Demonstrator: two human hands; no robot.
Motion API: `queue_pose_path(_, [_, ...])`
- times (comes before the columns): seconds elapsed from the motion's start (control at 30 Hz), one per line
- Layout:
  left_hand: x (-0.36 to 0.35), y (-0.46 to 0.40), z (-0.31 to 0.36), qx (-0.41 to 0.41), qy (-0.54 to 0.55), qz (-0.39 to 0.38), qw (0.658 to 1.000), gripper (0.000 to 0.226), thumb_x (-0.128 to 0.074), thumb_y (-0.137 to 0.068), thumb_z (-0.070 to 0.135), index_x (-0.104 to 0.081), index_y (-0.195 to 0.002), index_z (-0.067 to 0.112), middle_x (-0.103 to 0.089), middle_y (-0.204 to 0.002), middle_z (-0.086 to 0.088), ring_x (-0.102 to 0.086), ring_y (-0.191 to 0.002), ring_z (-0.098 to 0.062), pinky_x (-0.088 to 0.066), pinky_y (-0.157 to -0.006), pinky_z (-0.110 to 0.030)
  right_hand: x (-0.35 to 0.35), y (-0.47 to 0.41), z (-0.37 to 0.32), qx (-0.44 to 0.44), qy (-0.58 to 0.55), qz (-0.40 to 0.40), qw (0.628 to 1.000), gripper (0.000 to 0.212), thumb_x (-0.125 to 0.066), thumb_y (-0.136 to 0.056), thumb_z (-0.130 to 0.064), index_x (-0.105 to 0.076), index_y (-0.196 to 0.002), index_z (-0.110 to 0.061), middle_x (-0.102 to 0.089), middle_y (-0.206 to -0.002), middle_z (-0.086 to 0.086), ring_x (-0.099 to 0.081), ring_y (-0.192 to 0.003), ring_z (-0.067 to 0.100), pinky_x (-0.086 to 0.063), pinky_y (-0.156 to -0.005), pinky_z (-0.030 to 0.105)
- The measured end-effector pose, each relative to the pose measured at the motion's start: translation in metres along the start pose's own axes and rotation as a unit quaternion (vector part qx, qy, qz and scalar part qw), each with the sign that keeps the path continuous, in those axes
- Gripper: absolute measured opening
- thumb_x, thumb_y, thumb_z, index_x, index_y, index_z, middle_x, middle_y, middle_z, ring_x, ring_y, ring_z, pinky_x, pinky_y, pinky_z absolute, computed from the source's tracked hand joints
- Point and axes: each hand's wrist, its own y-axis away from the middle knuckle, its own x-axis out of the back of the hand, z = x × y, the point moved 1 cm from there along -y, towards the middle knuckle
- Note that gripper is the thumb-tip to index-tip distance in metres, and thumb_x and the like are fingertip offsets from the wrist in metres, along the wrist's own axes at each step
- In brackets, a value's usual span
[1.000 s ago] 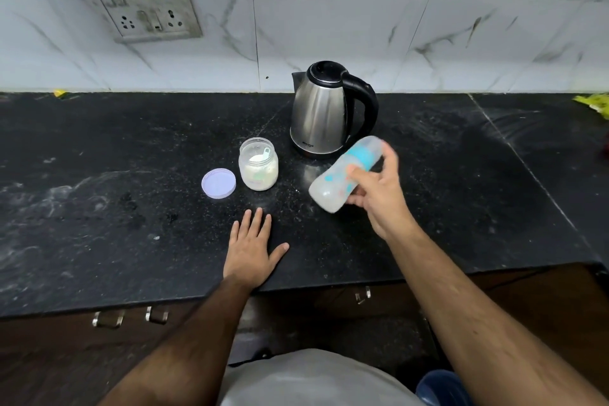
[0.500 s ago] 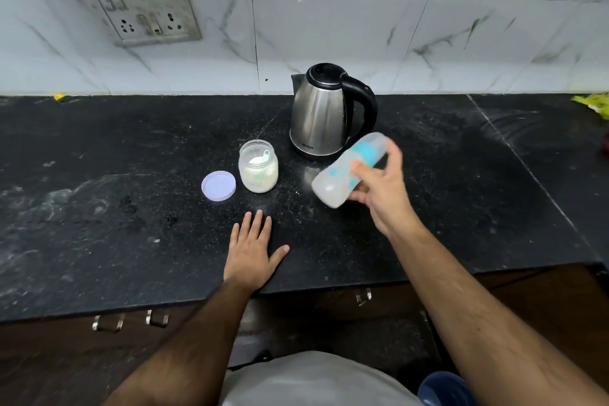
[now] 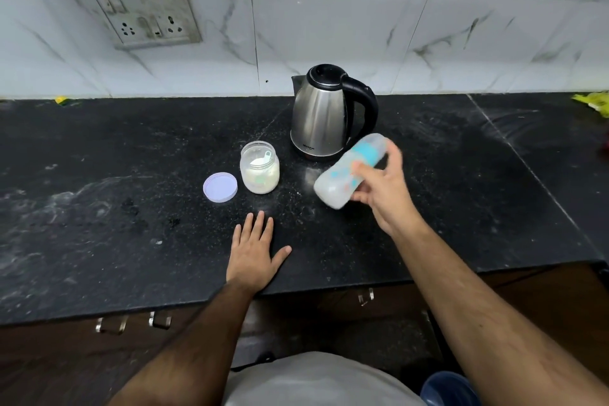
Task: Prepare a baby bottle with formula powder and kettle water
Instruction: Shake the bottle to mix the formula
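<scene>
My right hand grips a baby bottle with a blue collar and cap, held tilted above the black counter, its base toward the lower left; the bottle is motion-blurred and milky inside. My left hand lies flat on the counter with fingers spread, holding nothing. An open jar of formula powder with a scoop inside stands left of the bottle, its lilac lid lying beside it. A steel kettle with a black handle stands behind the bottle, lid shut.
The black stone counter is dusted with powder near the jar. A wall socket plate hangs on the tiled wall at the left. Something yellow lies at the far right. Drawer handles show under the counter's front edge.
The bottle in my right hand has shifted slightly up and down while staying tilted. My left hand has stayed flat on the counter.
</scene>
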Motion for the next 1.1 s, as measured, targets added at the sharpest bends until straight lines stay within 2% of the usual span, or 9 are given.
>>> queue_pose_path(0.1, [0.001,0.0,0.0,0.0,0.008,0.004,1.0,0.085,-0.021,-0.092,0.072,-0.021,-0.157,0.017,-0.009,-0.167,-0.004,0.002,-0.154,-0.024,0.001,-0.124,-0.044,-0.005,0.01,0.007,-0.011,0.07,-0.09,0.993,0.078,-0.072,-0.082,-0.014,-0.029,-0.145,-0.032,-0.076,-0.091,0.005,-0.074,-0.079,0.019,-0.056,-0.054,0.028])
queue_pose_path(0.2, [0.002,0.0,0.001,-0.001,0.005,-0.002,1.0,0.085,-0.021,-0.092,0.072,-0.02,-0.157,0.017,-0.009,-0.167,-0.004,0.002,-0.154,-0.024,0.001,-0.124,-0.045,-0.003,0.006,0.01,0.001,-0.001,-0.001,1.0,0.074,-0.07,-0.085,-0.011,-0.03,-0.146,-0.028,-0.074,-0.099,0.005,-0.075,-0.087,0.024,-0.059,-0.061,0.037])
queue_pose_path(0.33, [0.004,0.0,0.001,-0.002,0.014,0.002,1.0,0.082,-0.028,-0.094,0.069,-0.02,-0.157,0.017,-0.009,-0.167,-0.004,0.001,-0.154,-0.025,0.001,-0.124,-0.045,-0.014,0.017,0.013,-0.013,0.058,-0.107,0.992,0.081,-0.071,-0.081,-0.01,-0.029,-0.146,-0.031,-0.076,-0.088,0.004,-0.074,-0.079,0.019,-0.057,-0.055,0.029])
queue_pose_path(0.47, [0.004,0.0,0.001,-0.004,0.014,-0.004,1.0,0.083,-0.027,-0.094,0.07,-0.02,-0.157,0.017,-0.008,-0.167,-0.004,0.001,-0.154,-0.025,0.001,-0.124,-0.045,-0.006,0.01,0.01,0.008,-0.005,-0.004,1.0,0.073,-0.068,-0.087,-0.008,-0.029,-0.146,-0.028,-0.076,-0.095,-0.003,-0.074,-0.089,0.023,-0.059,-0.061,0.037])
queue_pose_path(0.57, [0.005,0.0,0.001,-0.004,0.02,0.0,1.0,0.082,-0.031,-0.094,0.069,-0.021,-0.157,0.017,-0.01,-0.167,-0.004,0.001,-0.154,-0.025,0.0,-0.124,-0.045,-0.009,0.018,0.011,-0.01,0.057,-0.104,0.993,0.074,-0.07,-0.083,-0.008,-0.034,-0.14,-0.038,-0.076,-0.09,0.004,-0.074,-0.079,0.018,-0.056,-0.055,0.028])
queue_pose_path(0.7, [0.005,0.001,0.0,-0.003,0.022,-0.007,1.0,0.083,-0.03,-0.093,0.069,-0.021,-0.157,0.017,-0.009,-0.167,-0.004,0.001,-0.154,-0.025,0.0,-0.124,-0.044,-0.001,0.014,0.011,0.009,0.028,-0.034,0.999,0.074,-0.066,-0.09,-0.003,-0.027,-0.146,-0.032,-0.076,-0.093,0.001,-0.073,-0.084,0.02,-0.059,-0.059,0.035])
queue_pose_path(0.83, [0.006,-0.001,0.0,0.003,0.032,-0.012,0.999,0.082,-0.031,-0.094,0.069,-0.021,-0.157,0.018,-0.009,-0.167,-0.004,0.001,-0.154,-0.024,0.001,-0.124,-0.043,-0.002,0.022,0.016,-0.035,0.122,-0.13,0.983,0.082,-0.066,-0.09,0.0,-0.023,-0.149,-0.037,-0.075,-0.092,0.008,-0.073,-0.084,0.019,-0.058,-0.061,0.032])
queue_pose_path(1.03, [0.013,-0.004,-0.002,0.012,0.083,-0.027,0.996,0.076,-0.038,-0.096,0.064,-0.024,-0.156,0.019,-0.012,-0.167,-0.001,0.0,-0.154,-0.021,0.001,-0.124,-0.041,-0.001,0.015,0.016,-0.026,0.118,-0.111,0.986,0.094,-0.067,-0.089,0.001,-0.011,-0.155,-0.035,-0.075,-0.099,0.01,-0.072,-0.092,0.021,-0.059,-0.068,0.034])
queue_pose_path(1.1, [0.019,-0.007,-0.002,0.023,0.129,-0.026,0.991,0.07,-0.044,-0.097,0.058,-0.031,-0.154,0.019,-0.019,-0.165,-0.001,-0.005,-0.154,-0.02,-0.002,-0.124,-0.04,0.0,0.013,0.017,-0.022,0.114,-0.11,0.987,0.093,-0.068,-0.086,0.004,-0.015,-0.153,-0.032,-0.076,-0.1,0.01,-0.073,-0.093,0.023,-0.059,-0.069,0.034])
